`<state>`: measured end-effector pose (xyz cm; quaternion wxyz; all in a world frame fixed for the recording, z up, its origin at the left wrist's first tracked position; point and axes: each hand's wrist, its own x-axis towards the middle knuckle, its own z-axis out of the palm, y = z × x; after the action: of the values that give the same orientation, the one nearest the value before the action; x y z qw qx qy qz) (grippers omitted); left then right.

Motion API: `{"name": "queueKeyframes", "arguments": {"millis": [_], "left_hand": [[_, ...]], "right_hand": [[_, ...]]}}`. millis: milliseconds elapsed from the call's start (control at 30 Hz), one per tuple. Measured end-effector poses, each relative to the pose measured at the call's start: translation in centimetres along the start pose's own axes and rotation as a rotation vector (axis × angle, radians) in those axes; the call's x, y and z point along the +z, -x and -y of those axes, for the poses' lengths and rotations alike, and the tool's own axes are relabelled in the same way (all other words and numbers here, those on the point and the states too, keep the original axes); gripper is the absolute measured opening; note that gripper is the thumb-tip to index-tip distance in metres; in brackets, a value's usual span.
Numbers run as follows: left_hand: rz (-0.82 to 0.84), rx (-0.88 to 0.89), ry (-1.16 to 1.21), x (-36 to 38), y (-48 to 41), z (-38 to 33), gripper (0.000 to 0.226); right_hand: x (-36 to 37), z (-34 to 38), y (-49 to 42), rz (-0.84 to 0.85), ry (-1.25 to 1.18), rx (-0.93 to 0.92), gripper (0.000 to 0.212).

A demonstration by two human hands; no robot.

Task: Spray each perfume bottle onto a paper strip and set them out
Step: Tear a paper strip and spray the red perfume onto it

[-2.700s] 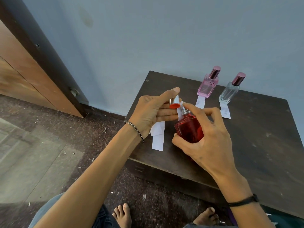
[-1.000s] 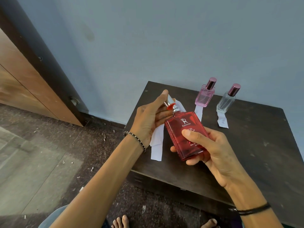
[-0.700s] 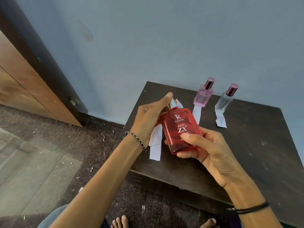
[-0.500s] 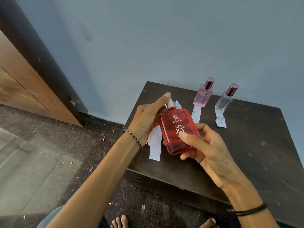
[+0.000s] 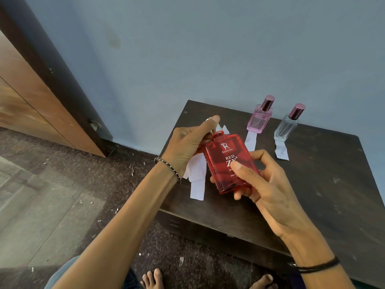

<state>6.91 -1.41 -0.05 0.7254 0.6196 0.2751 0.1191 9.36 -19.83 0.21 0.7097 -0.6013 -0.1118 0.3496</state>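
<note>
gripping red bottle (image 5: pixel 227 163) in my right hand (image 5: pixel 268 184), left hand (image 5: pixel 187 142) grasping its cap (image 5: pixel 217 133); pink bottle (image 5: pixel 259 119) and clear bottle (image 5: pixel 286 127) appear done on bench (image 5: pixel 323 184); red pending.

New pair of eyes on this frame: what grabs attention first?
The flat red glass perfume bottle, held over the dark wooden table's left side: the right hand grips its body, the left hand curls round its top, loose white paper strips showing beneath. At the back by the blue wall stand a capped pink glass bottle and a capped clear glass bottle, each with a short white paper strip lying in front.
</note>
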Motion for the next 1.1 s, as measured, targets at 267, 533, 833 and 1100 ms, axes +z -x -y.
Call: {"name": "queueKeyframes", "arguments": {"millis": [267, 533, 833, 1100], "left_hand": [[-0.051, 0.052, -0.052, 0.7, 0.4, 0.1, 0.056], [-0.016, 0.009, 0.000, 1.1, 0.8, 0.4, 0.050], [-0.022, 0.045, 0.028, 1.1, 0.8, -0.1, 0.047], [-0.019, 0.059, 0.145, 1.6, 0.8, 0.3, 0.036]], "right_hand": [[0.1, -0.1, -0.1, -0.054, 0.043, -0.025, 0.061], [0.2, -0.2, 0.1, -0.058, 0.008, -0.028, 0.055], [-0.6, 0.1, -0.6, -0.028, -0.048, 0.013, 0.059], [-2.1, 0.7, 0.1, -0.001, -0.193, -0.074, 0.048]]}}
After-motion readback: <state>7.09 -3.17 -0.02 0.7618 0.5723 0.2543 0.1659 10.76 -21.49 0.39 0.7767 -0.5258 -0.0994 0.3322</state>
